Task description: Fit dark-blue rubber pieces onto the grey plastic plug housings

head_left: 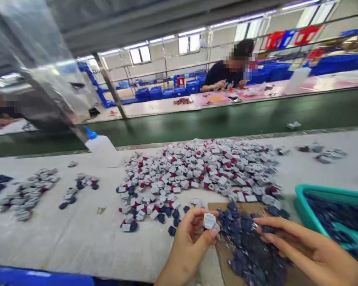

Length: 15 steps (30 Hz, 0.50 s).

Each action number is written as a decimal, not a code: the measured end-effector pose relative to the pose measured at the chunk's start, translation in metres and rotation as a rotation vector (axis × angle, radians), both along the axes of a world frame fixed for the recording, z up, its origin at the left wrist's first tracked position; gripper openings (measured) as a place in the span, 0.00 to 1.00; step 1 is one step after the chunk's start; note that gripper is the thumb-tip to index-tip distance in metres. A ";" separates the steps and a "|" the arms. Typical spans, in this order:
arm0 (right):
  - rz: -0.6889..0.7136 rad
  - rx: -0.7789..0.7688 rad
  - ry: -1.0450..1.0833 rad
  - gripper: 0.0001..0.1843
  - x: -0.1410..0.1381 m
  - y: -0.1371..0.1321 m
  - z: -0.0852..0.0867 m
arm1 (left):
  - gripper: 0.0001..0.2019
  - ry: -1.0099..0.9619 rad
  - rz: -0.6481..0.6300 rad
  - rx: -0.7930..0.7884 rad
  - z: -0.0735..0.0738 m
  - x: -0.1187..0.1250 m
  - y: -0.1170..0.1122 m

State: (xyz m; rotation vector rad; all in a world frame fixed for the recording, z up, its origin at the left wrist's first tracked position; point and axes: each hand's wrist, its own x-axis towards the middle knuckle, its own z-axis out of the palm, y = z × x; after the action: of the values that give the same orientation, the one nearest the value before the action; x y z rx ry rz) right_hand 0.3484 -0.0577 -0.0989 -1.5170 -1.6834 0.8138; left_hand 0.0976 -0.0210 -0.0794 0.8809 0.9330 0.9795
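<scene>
My left hand [189, 238] is closed in a pinch around a small white-grey block [209, 221], held just above the table's near edge. My right hand [304, 248] reaches in from the right with its fingertips pinched on a small dark blue piece [267, 229]. Between and under both hands lies a heap of dark blue pieces [247, 254] on a sheet of brown cardboard [220, 254]. Beyond it a wide pile of white, grey and red blocks [203, 171] covers the middle of the white table [77, 238].
A teal basket [304, 206] of dark blue pieces stands at the right. A white squeeze bottle with a blue cap [103, 149] sits at the back left, with smaller part piles [25, 194] further left. A green conveyor belt [226, 117] runs behind; a person [229, 71] works beyond it.
</scene>
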 end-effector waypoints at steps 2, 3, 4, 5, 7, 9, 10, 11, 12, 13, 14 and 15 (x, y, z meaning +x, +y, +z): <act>-0.058 0.034 -0.095 0.20 -0.006 -0.007 0.014 | 0.18 0.058 0.035 0.042 -0.007 0.001 -0.003; -0.077 0.050 -0.143 0.22 -0.010 -0.009 0.019 | 0.18 0.065 0.049 0.039 -0.011 0.002 -0.004; -0.090 0.064 -0.178 0.22 -0.013 -0.011 0.023 | 0.18 0.057 0.060 0.020 -0.015 0.003 -0.005; -0.091 0.069 -0.200 0.23 -0.017 -0.013 0.026 | 0.18 0.038 0.059 -0.006 -0.018 0.004 -0.005; -0.077 0.054 -0.227 0.24 -0.021 -0.016 0.028 | 0.19 -0.001 0.050 -0.053 -0.020 0.006 -0.005; -0.047 0.025 -0.257 0.22 -0.023 -0.018 0.027 | 0.19 -0.016 0.050 -0.079 -0.018 0.007 -0.003; -0.019 0.005 -0.276 0.21 -0.023 -0.019 0.026 | 0.19 -0.015 0.057 -0.092 -0.016 0.007 -0.002; 0.013 -0.016 -0.297 0.19 -0.022 -0.019 0.026 | 0.19 -0.011 0.065 -0.108 -0.014 0.007 -0.001; 0.048 -0.031 -0.318 0.17 -0.021 -0.019 0.027 | 0.20 -0.008 0.073 -0.124 -0.012 0.007 0.000; 0.085 -0.043 -0.340 0.15 -0.020 -0.020 0.028 | 0.20 -0.012 0.080 -0.136 -0.011 0.006 0.001; 0.118 -0.048 -0.360 0.14 -0.019 -0.020 0.028 | 0.20 -0.021 0.087 -0.143 -0.010 0.006 0.001; 0.145 -0.042 -0.380 0.13 -0.018 -0.020 0.029 | 0.19 -0.034 0.089 -0.145 -0.010 0.005 0.002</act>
State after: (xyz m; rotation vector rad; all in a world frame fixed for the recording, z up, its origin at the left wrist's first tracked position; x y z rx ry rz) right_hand 0.3305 -0.0772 -0.0698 -1.6720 -2.0827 0.6658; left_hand 0.1028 -0.0193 -0.0896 0.7038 1.0076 0.9866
